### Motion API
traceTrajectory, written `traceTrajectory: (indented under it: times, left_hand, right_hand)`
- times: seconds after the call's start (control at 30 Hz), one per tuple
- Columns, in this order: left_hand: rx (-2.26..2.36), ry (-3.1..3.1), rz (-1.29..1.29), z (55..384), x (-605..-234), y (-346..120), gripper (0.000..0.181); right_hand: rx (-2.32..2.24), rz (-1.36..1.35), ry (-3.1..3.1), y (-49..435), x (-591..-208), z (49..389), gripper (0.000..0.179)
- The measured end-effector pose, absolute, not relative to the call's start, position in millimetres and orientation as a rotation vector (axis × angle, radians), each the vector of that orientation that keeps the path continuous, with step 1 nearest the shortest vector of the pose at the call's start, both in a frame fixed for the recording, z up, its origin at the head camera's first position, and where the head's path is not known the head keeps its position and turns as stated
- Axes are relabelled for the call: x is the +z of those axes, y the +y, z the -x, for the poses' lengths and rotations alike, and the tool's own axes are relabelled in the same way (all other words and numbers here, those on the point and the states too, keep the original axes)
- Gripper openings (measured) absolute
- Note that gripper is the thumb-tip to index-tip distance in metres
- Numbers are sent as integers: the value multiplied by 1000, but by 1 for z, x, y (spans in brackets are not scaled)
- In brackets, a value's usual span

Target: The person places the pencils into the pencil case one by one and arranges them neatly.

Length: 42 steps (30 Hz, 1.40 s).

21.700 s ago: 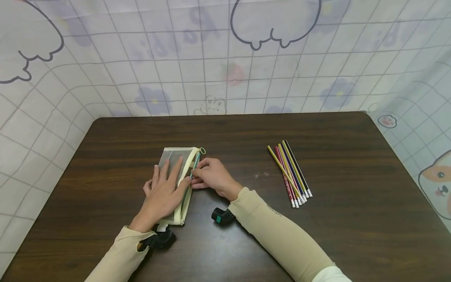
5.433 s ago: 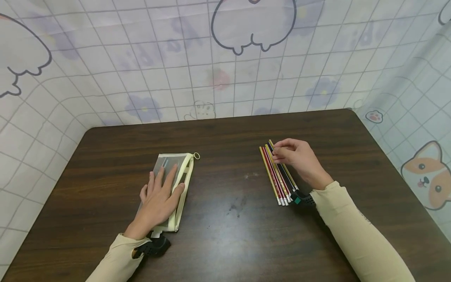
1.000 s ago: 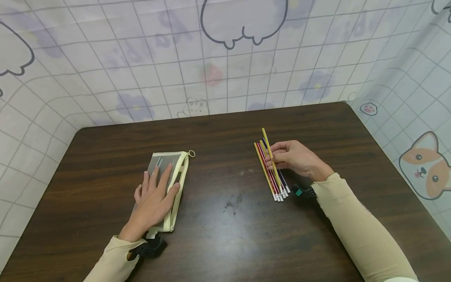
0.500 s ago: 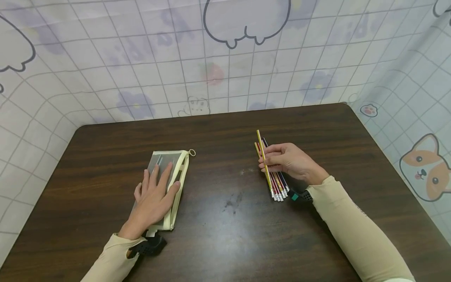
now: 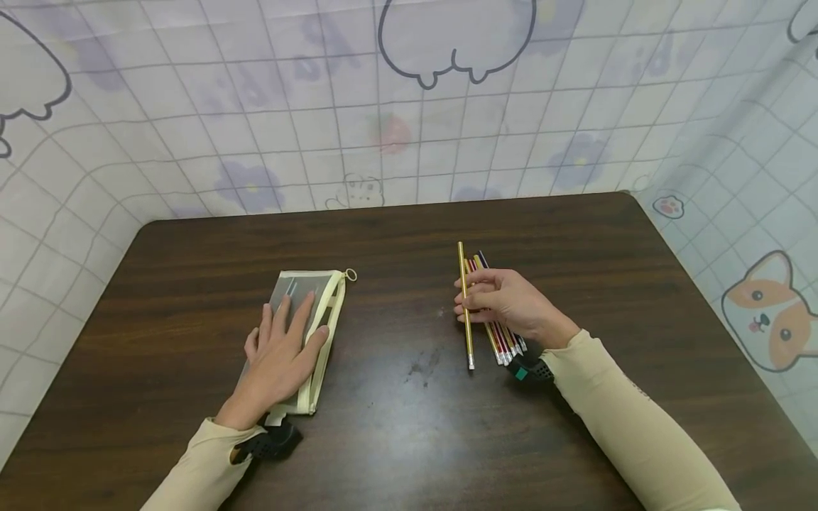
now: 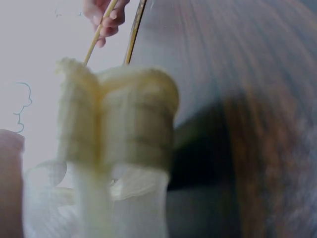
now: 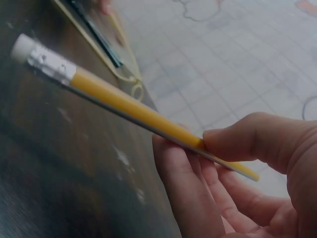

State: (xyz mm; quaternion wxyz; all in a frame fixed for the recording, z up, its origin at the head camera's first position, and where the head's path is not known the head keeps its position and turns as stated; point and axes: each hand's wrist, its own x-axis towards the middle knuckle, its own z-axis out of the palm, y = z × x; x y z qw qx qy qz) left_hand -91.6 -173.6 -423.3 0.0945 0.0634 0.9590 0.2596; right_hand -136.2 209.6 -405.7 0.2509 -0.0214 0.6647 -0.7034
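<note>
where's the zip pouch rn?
In the head view, the zip pouch lies on the left part of the table, under the left hand, left of the pencils.

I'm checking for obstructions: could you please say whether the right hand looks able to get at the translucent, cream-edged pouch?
Probably yes: only brown tabletop separates the right hand, holding a yellow pencil, from the pouch, though the left hand partly covers it.
</note>
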Motion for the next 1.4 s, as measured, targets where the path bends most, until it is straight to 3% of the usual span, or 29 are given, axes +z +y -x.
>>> traceTrajectory:
  times: [1.4]
  left_hand:
    - [781, 2838, -188, 91, -420, -177, 69]
  right_hand:
    - [-2004, 40, 1700, 105, -408, 120, 46]
